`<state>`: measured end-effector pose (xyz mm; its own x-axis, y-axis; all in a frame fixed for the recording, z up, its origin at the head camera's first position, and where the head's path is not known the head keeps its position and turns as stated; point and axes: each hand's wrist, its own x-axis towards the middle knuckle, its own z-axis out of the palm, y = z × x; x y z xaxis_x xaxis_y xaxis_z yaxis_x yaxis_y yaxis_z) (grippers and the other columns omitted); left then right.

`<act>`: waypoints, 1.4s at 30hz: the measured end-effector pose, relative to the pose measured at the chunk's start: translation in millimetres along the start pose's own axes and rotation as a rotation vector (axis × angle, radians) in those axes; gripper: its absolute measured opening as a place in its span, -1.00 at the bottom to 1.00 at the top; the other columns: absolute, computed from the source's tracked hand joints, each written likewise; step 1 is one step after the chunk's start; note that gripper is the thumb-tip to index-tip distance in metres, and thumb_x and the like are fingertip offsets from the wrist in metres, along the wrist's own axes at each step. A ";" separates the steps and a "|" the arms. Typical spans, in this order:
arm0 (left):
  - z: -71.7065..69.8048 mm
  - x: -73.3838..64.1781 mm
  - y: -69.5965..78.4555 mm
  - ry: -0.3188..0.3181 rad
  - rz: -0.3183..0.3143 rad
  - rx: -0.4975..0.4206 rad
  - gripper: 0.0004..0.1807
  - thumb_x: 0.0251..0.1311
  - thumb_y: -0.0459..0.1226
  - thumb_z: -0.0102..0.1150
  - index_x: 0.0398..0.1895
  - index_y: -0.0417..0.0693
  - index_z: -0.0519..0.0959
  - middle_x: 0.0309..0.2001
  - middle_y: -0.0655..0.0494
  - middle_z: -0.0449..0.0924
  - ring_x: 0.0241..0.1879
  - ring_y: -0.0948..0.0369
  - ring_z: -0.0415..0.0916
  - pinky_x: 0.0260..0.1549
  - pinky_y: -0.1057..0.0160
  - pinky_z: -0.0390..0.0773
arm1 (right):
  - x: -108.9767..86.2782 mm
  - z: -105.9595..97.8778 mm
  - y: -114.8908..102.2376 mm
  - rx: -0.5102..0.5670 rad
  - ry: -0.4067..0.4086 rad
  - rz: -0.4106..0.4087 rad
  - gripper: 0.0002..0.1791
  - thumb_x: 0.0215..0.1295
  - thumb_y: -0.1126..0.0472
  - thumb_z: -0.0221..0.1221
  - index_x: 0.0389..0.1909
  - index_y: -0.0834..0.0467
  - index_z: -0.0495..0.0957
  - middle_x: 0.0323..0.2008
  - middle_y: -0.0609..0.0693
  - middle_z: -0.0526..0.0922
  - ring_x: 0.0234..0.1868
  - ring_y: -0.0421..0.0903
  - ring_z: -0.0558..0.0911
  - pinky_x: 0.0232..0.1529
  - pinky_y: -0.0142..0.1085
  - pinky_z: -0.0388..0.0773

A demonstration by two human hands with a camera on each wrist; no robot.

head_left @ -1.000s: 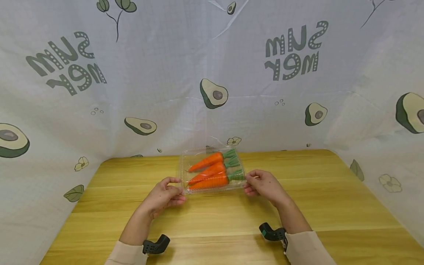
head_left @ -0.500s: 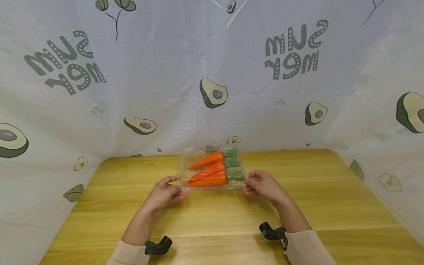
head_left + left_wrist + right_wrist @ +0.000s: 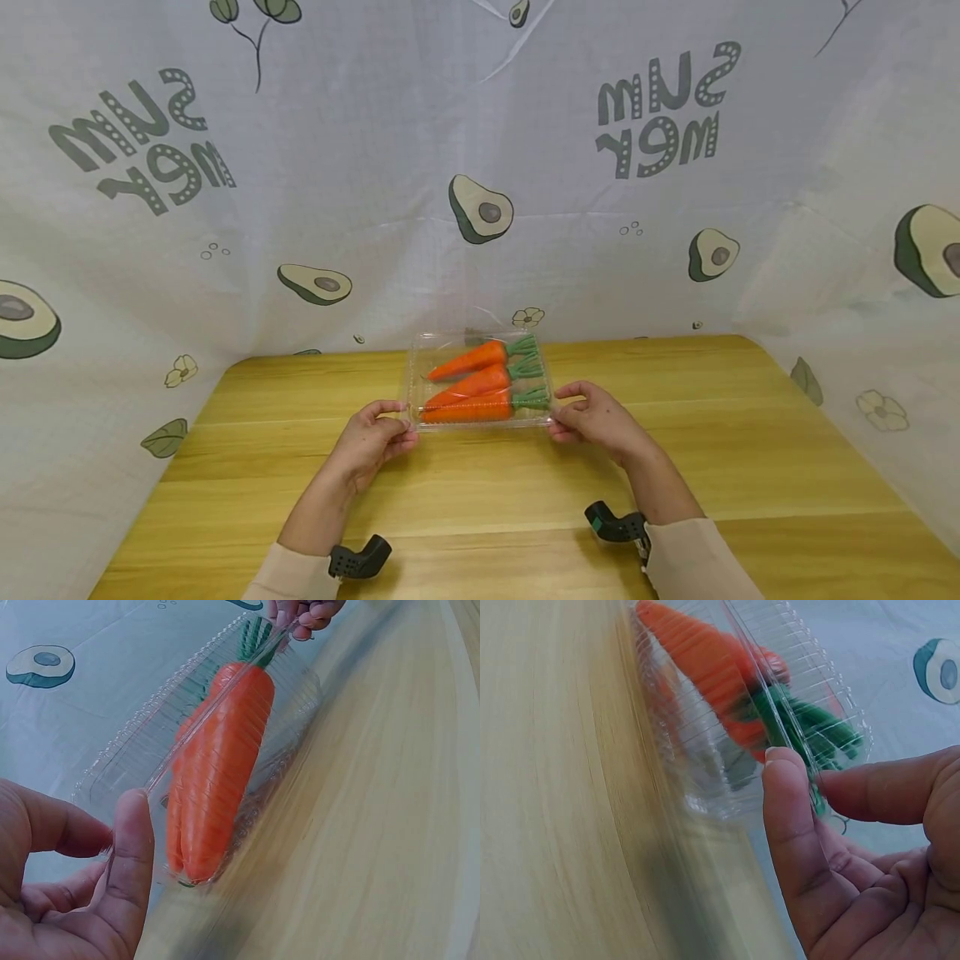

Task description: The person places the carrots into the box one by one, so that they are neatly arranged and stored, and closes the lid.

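Observation:
A clear plastic clamshell box [image 3: 442,342] with its lid down holds three orange carrots [image 3: 472,407] with green tops. Thumb and fingers of my left hand [image 3: 373,437] pinch the box's near left corner; in the left wrist view that hand [image 3: 90,877] grips the rim at the lid seam. At the near right corner my right hand [image 3: 592,421] pinches the rim, and the right wrist view shows this hand [image 3: 855,855] with the seam between thumb and forefinger. Both wrist views show the carrots [image 3: 217,772] through the ribbed plastic.
A wooden table [image 3: 480,508] lies beneath the box. Behind it hangs a pale curtain [image 3: 375,167] printed with avocados and mirrored lettering. Black wrist mounts [image 3: 362,557] sit at both sleeves.
Between one second and half a second ago the box's near edge rose slightly and the carrots shifted a little inside. Both hands keep their hold on the corners.

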<state>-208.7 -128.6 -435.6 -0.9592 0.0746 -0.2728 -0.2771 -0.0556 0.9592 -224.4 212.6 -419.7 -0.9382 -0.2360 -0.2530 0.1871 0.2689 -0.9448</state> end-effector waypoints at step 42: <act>-7.5 0.2 1.0 -0.039 -0.035 -0.067 -0.61 0.44 -0.42 -0.02 0.27 -0.30 0.28 -0.41 0.09 0.59 -0.42 0.31 0.65 -0.30 0.42 0.72 | 11.2 -7.9 23.6 0.269 -0.341 -0.076 -0.87 0.50 0.33 0.03 -0.29 0.13 0.48 -0.33 -0.09 0.60 -0.36 -0.31 0.59 -0.27 -0.53 0.64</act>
<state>-209.5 -136.2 -435.3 -0.9462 0.1164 -0.3018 -0.3150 -0.1188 0.9416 -232.8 223.7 -443.1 -0.8109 -0.5527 -0.1921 0.2326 -0.0032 -0.9726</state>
